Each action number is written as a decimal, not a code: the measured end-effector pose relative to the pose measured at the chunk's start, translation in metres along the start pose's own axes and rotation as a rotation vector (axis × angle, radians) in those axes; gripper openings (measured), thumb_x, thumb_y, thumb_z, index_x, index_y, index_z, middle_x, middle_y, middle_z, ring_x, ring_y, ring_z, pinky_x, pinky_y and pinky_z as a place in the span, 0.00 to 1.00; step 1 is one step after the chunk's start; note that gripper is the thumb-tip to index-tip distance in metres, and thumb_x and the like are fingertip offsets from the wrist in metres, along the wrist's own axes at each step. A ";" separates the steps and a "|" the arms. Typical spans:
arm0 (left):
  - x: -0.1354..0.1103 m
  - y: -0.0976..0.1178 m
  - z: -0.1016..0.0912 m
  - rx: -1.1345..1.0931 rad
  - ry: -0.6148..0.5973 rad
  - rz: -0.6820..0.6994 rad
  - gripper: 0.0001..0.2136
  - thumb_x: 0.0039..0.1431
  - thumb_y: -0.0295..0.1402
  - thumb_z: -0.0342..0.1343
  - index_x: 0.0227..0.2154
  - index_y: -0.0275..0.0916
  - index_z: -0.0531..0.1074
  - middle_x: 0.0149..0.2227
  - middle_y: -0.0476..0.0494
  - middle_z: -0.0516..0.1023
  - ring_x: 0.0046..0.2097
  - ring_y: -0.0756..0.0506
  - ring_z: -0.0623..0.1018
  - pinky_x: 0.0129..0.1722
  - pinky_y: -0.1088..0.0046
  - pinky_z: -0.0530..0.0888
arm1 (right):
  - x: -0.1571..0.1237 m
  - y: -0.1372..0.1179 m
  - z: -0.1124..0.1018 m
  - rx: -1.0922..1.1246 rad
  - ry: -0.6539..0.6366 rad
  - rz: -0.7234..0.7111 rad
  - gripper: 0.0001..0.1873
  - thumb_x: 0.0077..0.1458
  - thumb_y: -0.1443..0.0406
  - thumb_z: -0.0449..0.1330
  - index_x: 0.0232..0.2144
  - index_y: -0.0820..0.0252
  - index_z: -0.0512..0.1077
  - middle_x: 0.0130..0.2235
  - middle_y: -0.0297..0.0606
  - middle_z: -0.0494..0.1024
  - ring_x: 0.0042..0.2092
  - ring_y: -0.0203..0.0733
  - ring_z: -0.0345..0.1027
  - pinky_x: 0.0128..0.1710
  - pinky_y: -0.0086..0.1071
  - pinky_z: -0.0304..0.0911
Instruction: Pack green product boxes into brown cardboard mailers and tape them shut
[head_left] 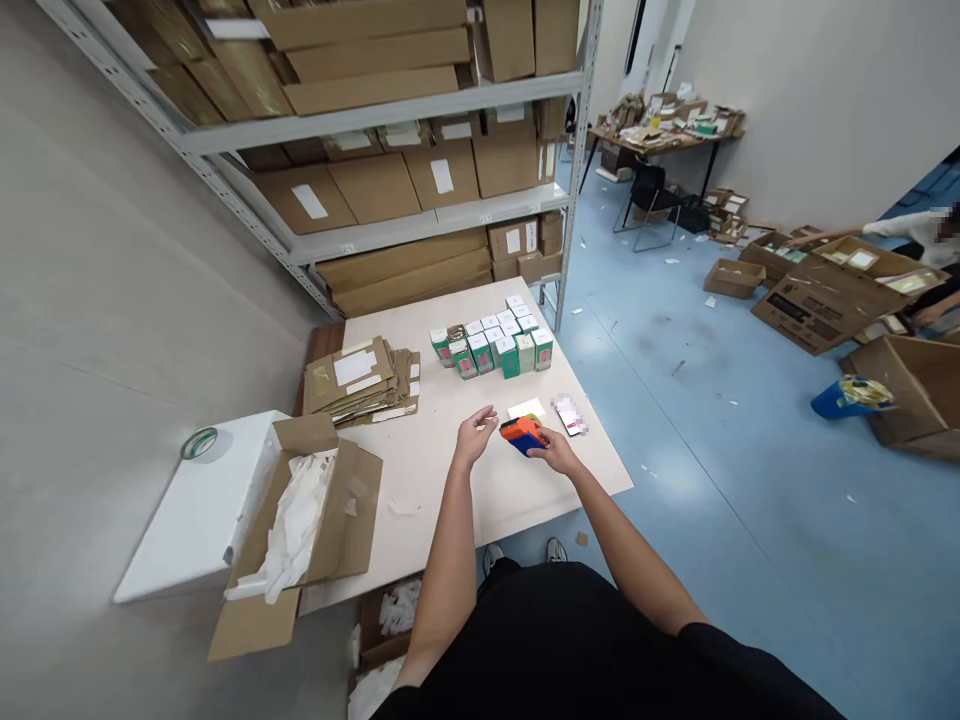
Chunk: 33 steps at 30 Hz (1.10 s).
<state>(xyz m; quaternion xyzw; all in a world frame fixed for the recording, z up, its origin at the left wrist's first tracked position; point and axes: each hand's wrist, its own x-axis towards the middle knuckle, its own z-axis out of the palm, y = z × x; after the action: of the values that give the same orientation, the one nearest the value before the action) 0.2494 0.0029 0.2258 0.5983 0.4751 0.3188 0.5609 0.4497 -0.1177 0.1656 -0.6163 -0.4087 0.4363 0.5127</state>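
My right hand (pixel 553 450) grips an orange-and-blue handheld tool (pixel 524 436), shaped like a label gun, above the near part of the table. My left hand (pixel 475 437) is just left of the tool, with fingers partly bent and apart and nothing visible in them. Behind the tool, a white card-like piece (pixel 527 408) lies on the table, partly covered from view. To its right is a phone-like flat item (pixel 570 414), partly blurred. Beyond my hands, several small green-and-white boxes (pixel 507 356) stand in a tight group.
The pale table (pixel 442 480) holds flattened cardboard (pixel 352 380) at left. An open carton (pixel 356 515) with white wrapping and a white block (pixel 199 510) with a tape roll (pixel 199 443) are nearer. A loaded shelf (pixel 465 215) rises behind. Another person (pixel 904 228) is among cartons at right.
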 end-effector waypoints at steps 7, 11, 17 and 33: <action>-0.025 0.052 -0.007 0.116 -0.276 0.167 0.15 0.51 0.47 0.69 0.35 0.42 0.86 0.41 0.40 0.86 0.45 0.38 0.83 0.48 0.62 0.79 | -0.017 -0.046 -0.019 -0.049 -0.239 -0.192 0.22 0.46 0.58 0.71 0.43 0.58 0.78 0.41 0.36 0.80 0.42 0.47 0.71 0.48 0.41 0.65; -0.042 0.066 -0.015 0.150 -0.212 0.293 0.14 0.51 0.48 0.69 0.31 0.42 0.86 0.35 0.41 0.85 0.39 0.40 0.84 0.40 0.65 0.80 | -0.024 -0.062 -0.017 -0.082 -0.283 -0.231 0.21 0.47 0.58 0.71 0.44 0.57 0.80 0.41 0.36 0.81 0.42 0.47 0.70 0.47 0.41 0.66; -0.068 0.086 -0.019 0.217 -0.018 0.316 0.13 0.56 0.47 0.65 0.30 0.43 0.85 0.32 0.42 0.83 0.36 0.42 0.81 0.39 0.65 0.77 | -0.029 -0.077 -0.011 -0.074 -0.382 -0.320 0.22 0.52 0.57 0.70 0.49 0.55 0.79 0.45 0.37 0.81 0.45 0.49 0.72 0.48 0.40 0.65; -0.115 0.148 -0.050 0.616 0.444 0.670 0.14 0.69 0.43 0.55 0.40 0.44 0.84 0.40 0.42 0.84 0.45 0.41 0.79 0.48 0.62 0.75 | -0.027 -0.056 0.030 0.108 -0.433 -0.172 0.26 0.49 0.54 0.69 0.49 0.58 0.76 0.46 0.40 0.82 0.47 0.52 0.73 0.51 0.44 0.67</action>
<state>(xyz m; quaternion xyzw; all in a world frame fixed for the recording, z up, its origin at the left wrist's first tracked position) 0.1956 -0.0732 0.3954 0.7734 0.4366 0.4459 0.1109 0.4099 -0.1273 0.2214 -0.4430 -0.5360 0.5343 0.4805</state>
